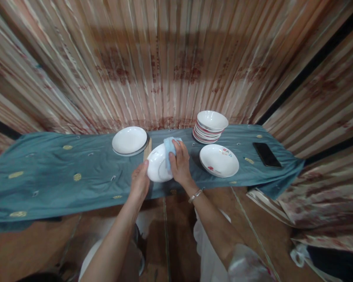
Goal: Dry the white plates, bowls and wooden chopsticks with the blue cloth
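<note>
A white plate [158, 166] is tilted up in front of me above the table's near side. My left hand [140, 180] grips its left edge. In my right hand [181, 162] is a light blue cloth [170, 149], pressed against the plate's right part. The fingers of that hand are bent over the cloth, and part of the plate's rim is hidden behind them. A bracelet [195, 196] circles my right wrist. Left of the held plate lies a small stack of white plates [129, 140]; to its right rests a flower-patterned plate stack [219, 160].
Stacked white bowls [212, 120] with red bands stand at the back right. A bundle of chopsticks [148, 149] lies behind the held plate. A dark phone [266, 154] is on the right of the teal tablecloth [94, 172]. Patterned curtains [164, 58] hang close behind the table.
</note>
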A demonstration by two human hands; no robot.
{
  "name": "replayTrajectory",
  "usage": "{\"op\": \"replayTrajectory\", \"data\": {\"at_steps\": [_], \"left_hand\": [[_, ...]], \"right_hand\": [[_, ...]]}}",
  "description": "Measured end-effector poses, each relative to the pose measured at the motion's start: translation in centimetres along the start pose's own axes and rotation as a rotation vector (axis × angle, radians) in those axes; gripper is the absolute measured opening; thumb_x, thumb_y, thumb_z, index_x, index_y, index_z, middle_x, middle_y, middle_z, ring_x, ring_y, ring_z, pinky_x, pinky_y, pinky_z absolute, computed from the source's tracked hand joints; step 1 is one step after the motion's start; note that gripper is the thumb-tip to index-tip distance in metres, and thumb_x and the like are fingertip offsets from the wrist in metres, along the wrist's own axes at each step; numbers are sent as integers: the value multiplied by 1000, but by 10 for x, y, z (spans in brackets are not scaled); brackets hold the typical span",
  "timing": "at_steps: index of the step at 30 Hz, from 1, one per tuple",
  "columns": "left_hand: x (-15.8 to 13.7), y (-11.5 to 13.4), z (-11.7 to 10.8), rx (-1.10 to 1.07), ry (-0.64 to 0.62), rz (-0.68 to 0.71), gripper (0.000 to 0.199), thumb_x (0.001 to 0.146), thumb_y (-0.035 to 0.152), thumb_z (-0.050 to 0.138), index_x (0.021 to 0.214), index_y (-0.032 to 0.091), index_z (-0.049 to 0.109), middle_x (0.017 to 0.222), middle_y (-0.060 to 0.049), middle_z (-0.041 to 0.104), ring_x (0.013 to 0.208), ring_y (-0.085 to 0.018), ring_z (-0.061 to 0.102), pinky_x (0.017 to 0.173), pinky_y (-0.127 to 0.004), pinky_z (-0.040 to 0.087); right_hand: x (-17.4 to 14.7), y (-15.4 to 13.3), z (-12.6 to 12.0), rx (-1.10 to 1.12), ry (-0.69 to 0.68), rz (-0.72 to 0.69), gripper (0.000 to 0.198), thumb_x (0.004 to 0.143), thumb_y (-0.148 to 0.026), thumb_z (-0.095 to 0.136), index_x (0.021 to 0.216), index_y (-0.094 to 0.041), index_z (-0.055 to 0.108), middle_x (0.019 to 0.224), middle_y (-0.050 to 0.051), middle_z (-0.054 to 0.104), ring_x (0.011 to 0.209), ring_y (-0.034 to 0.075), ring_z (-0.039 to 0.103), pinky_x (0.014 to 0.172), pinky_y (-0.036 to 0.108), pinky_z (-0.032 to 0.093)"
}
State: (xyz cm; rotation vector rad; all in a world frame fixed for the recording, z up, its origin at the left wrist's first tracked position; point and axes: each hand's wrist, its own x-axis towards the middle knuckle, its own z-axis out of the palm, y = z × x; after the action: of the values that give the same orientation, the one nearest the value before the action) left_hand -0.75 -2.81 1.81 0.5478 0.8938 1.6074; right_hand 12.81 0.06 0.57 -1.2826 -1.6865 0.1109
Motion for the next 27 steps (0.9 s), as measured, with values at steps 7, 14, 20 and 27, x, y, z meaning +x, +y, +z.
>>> {"op": "replayTrajectory", "data": {"at_steps": [7, 14, 20, 27], "left_hand": [[0, 0, -11, -34, 70, -32, 37, 58, 38, 83, 81, 11, 74, 81, -10, 76, 94, -26, 69, 89, -35, 53], [-2, 2, -15, -55, 110, -58, 28, 69, 36, 77, 84, 13, 72, 85, -8, 76, 99, -24, 67, 92, -32, 52], [0, 1, -17, -27, 166, -125, 20, 81, 32, 66, 92, 16, 70, 98, -9, 74, 108, -23, 63, 93, -33, 51], [-2, -2, -12, -87, 125, -210, 30, 89, 30, 54, 110, 13, 66, 107, -12, 72, 114, -23, 60, 96, -34, 49]], "right_hand": [[-5, 20, 21, 251, 48, 185, 52, 97, -43, 23, 138, -17, 38, 138, 13, 46, 131, 20, 38, 111, 42, 30], [-24, 35, 43, 412, 34, 445, 59, 94, -52, 23, 136, -15, 41, 136, 15, 49, 125, 22, 47, 107, 40, 35], [-33, 46, 53, 448, 4, 496, 63, 94, -54, 25, 136, -9, 42, 134, 17, 53, 122, 21, 52, 103, 37, 40], [-34, 51, 50, 344, 0, 474, 62, 94, -54, 24, 134, -11, 45, 133, 17, 54, 121, 21, 53, 102, 37, 41]]}}
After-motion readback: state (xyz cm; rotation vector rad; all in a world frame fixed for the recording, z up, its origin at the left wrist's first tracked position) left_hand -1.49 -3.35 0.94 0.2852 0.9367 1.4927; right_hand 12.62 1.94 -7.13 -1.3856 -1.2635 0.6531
